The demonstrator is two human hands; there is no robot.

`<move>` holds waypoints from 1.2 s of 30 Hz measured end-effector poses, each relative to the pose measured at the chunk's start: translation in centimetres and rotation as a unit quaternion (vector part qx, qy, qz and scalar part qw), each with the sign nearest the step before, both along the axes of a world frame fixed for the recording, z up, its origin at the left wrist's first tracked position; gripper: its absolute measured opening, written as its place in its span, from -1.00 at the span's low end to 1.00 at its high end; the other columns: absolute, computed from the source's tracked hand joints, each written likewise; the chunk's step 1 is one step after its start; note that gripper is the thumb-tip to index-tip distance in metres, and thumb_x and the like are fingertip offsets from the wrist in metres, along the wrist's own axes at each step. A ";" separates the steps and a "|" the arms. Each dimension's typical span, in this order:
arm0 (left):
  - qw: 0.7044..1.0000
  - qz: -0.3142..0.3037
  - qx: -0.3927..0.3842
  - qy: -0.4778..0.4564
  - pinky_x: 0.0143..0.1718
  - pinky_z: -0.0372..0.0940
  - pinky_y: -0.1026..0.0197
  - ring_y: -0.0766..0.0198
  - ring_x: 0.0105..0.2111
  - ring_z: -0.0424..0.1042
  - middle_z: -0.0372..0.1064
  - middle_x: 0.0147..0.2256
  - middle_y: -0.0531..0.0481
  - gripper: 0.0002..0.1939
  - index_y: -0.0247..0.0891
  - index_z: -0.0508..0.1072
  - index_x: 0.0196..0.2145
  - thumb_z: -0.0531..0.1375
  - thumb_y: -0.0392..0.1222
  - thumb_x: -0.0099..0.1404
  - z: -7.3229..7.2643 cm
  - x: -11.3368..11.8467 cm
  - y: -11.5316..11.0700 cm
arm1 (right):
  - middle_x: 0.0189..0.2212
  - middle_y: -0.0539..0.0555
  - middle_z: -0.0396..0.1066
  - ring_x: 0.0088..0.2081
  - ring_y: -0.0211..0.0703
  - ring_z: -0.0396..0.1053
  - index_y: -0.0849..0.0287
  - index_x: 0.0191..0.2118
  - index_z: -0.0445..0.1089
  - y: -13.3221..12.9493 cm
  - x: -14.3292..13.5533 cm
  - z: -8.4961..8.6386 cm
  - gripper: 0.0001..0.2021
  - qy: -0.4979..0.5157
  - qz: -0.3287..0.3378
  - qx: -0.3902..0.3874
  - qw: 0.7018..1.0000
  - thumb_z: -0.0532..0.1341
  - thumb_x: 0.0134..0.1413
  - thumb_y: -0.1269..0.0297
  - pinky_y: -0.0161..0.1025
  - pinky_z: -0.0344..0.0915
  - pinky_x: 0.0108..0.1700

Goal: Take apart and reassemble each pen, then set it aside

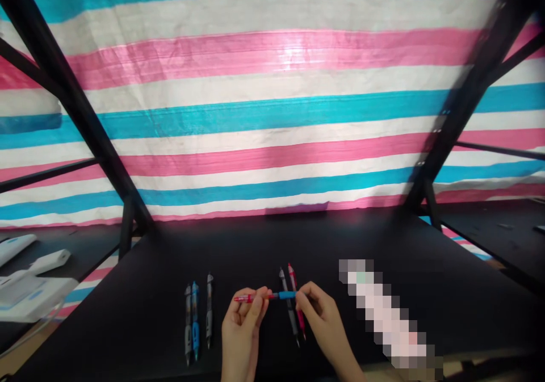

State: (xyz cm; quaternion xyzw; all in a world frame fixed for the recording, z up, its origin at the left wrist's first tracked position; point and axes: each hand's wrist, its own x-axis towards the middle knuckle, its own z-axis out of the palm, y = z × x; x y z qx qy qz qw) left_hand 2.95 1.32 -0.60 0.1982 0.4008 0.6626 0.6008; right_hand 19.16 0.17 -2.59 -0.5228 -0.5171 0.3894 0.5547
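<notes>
A pen with a red, partly clear barrel and a blue grip section lies level between my two hands, above the table. My left hand pinches its red barrel between thumb and fingers, the red end poking out to the left. My right hand is closed with thumb and fingertips at the blue end, hiding its tip. Under and beside the right hand, a grey pen and a red pen lie on the table. Left of my left hand lie a black-grey pen, a blue pen and another grey pen.
The black table ends at a striped tarpaulin. A pixelated pale strip lies on the right. Black frame posts rise at both sides. White devices with a cable are on a neighbouring surface at left.
</notes>
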 end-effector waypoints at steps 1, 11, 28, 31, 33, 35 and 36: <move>1.000 0.000 0.001 0.000 -0.18 0.50 0.30 0.19 -0.28 0.64 0.63 -0.36 -0.08 -0.51 -0.29 0.56 -0.41 0.62 -0.09 -0.27 0.0 0.0 0.0 | -0.49 -0.02 0.38 -0.46 -0.19 0.33 0.15 -0.36 0.42 0.0 0.0 0.0 -0.68 0.004 0.000 0.000 1.000 0.24 0.23 -0.01 -0.32 0.24 -0.41; 1.000 0.006 0.016 -0.003 -0.18 0.50 0.30 0.21 -0.28 0.64 0.62 -0.35 -0.03 -0.58 -0.28 0.56 -0.39 0.60 -0.12 -0.19 -0.5 -0.1 -0.1 | -0.46 0.01 0.41 -0.41 -0.16 0.37 0.15 -0.32 0.45 -0.1 0.2 0.2 -0.68 0.007 0.012 -0.001 1.000 0.21 0.26 -0.01 -0.31 0.26 -0.39; 0.996 0.082 0.030 -0.011 -0.30 0.47 0.33 0.27 -0.33 0.57 0.52 -0.41 0.06 -0.54 -0.23 0.51 -0.43 0.60 -0.04 -0.22 -1.1 -0.1 0.0 | -0.50 0.00 0.45 -0.49 -0.22 0.33 0.15 -0.21 0.48 -0.6 1.2 -1.2 -0.70 0.149 -0.029 -0.013 0.988 0.37 0.13 0.01 -0.32 0.26 -0.43; 0.994 0.099 0.036 -0.016 -0.27 0.47 0.31 0.29 -0.32 0.55 0.49 -0.38 0.08 -0.54 -0.22 0.50 -0.44 0.59 -0.02 -0.20 -0.9 -0.1 0.0 | -0.50 -0.02 0.43 -0.50 -0.24 0.31 0.14 -0.19 0.48 -0.7 1.5 -1.7 -0.73 0.186 -0.056 0.005 0.981 0.38 0.14 0.06 -0.30 0.25 -0.41; 0.994 0.102 0.036 -0.018 -0.27 0.47 0.29 0.29 -0.34 0.54 0.48 -0.37 0.07 -0.54 -0.23 0.49 -0.44 0.60 -0.04 -0.21 -0.7 -0.1 -0.1 | -0.51 -0.02 0.41 -0.50 -0.23 0.31 0.14 -0.19 0.47 -0.8 1.5 -1.8 -0.75 0.201 -0.068 0.017 0.977 0.38 0.14 0.08 -0.29 0.25 -0.39; 0.994 0.102 0.034 -0.018 -0.28 0.48 0.28 0.28 -0.34 0.53 0.47 -0.37 0.07 -0.54 -0.23 0.49 -0.45 0.60 -0.04 -0.22 -0.7 -0.1 -0.1 | -0.54 -0.04 0.37 -0.50 -0.22 0.30 0.15 -0.21 0.47 -0.8 1.5 -1.7 -0.76 0.207 -0.071 0.023 0.975 0.38 0.13 0.10 -0.27 0.24 -0.39; 0.994 0.102 0.033 -0.019 -0.29 0.48 0.28 0.28 -0.35 0.53 0.46 -0.38 0.08 -0.54 -0.23 0.49 -0.45 0.60 -0.04 -0.22 -0.6 -0.1 -0.2 | -0.55 -0.04 0.36 -0.50 -0.22 0.30 0.15 -0.22 0.47 -0.8 1.5 -1.6 -0.76 0.210 -0.069 0.024 0.975 0.39 0.13 0.10 -0.27 0.24 -0.39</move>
